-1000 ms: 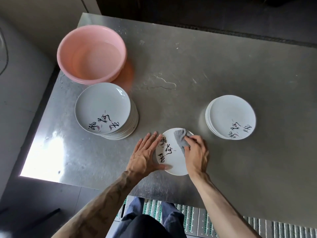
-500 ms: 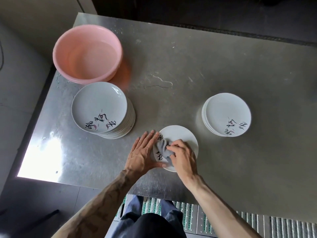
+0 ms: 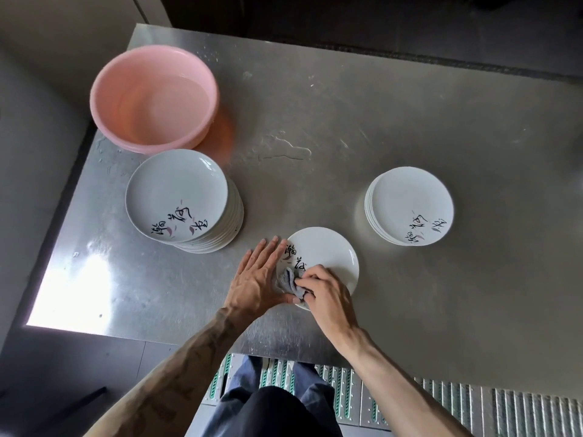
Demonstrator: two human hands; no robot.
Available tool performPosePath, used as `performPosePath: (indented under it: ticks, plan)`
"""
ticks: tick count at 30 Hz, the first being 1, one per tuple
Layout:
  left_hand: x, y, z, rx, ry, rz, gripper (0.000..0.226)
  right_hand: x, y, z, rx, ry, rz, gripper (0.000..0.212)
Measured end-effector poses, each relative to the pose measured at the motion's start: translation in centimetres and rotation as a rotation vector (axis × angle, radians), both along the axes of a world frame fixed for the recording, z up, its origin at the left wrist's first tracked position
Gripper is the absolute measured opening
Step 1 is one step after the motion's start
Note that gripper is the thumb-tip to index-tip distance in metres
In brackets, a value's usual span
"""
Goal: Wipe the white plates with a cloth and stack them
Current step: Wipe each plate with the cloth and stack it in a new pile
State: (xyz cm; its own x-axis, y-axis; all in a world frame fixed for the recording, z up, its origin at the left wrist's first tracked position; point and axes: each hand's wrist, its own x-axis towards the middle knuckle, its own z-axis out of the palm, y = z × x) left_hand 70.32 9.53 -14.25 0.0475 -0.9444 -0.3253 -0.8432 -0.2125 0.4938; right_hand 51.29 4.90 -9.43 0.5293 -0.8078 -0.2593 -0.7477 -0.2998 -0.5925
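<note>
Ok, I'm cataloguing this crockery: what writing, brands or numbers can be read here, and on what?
Top plate of the left stack: three black brush characters, too cursive to read.
Top plate of the right stack: similar characters, too small to read.
Plate being wiped: two characters show, unreadable; right hand and cloth may hide more.
Pink basin: no text.
</note>
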Motion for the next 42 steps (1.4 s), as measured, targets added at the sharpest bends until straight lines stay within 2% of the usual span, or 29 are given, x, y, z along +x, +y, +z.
performPosePath:
  ticks: [4,7,10,13,17,22,27,30,32,35,39,42]
  plan:
    - [-0.1,0.1,0.3,-0.002,0.034,0.002,0.132,-2.8,1.2,0.4,-0.082,-0.044,0.040,0.017]
    - [-0.2,0.0,0.5,0.012,0.060,0.016,0.129,-5.5,-1.1,0.6,-0.064,0.103,-0.010,0.024]
    - [-0.4,0.0,0.7,0.008,0.083,0.027,0.128,-5.4,-4.0,0.3,-0.140,0.211,-0.120,0.031]
    - [-0.3,0.1,0.6,0.008,0.072,0.028,0.129,-2.7,-2.2,0.3,-0.123,0.158,-0.163,0.028]
    - [-0.2,0.0,0.5,0.012,0.044,0.004,0.131,-1.0,1.9,0.4,-0.067,0.038,-0.046,0.029]
    - [-0.3,0.0,0.5,0.006,0.088,0.024,0.128,-2.5,-3.4,-0.4,-0.197,0.133,-0.208,0.037]
    - [-0.2,0.0,0.5,0.016,0.070,0.022,0.128,-0.9,-7.5,-0.7,-0.329,0.106,0.129,0.027]
    - [-0.2,-0.1,0.6,0.027,0.057,0.032,0.128,-2.4,-7.3,-0.9,-0.328,0.141,0.038,0.026]
    - [-0.3,0.0,0.6,0.024,0.050,0.039,0.126,-4.3,-4.8,-0.7,-0.300,0.147,-0.016,0.033]
    - [-0.4,0.0,0.9,0.032,0.047,0.026,0.125,-6.4,-1.4,0.0,-0.242,0.143,0.085,0.041]
    - [-0.4,0.0,0.9,0.037,0.067,0.025,0.124,-5.2,-6.4,-0.1,-0.291,0.138,0.075,0.031]
    - [-0.5,0.0,0.9,0.027,0.066,0.046,0.126,-3.4,-9.4,-0.2,-0.293,0.147,0.151,0.029]
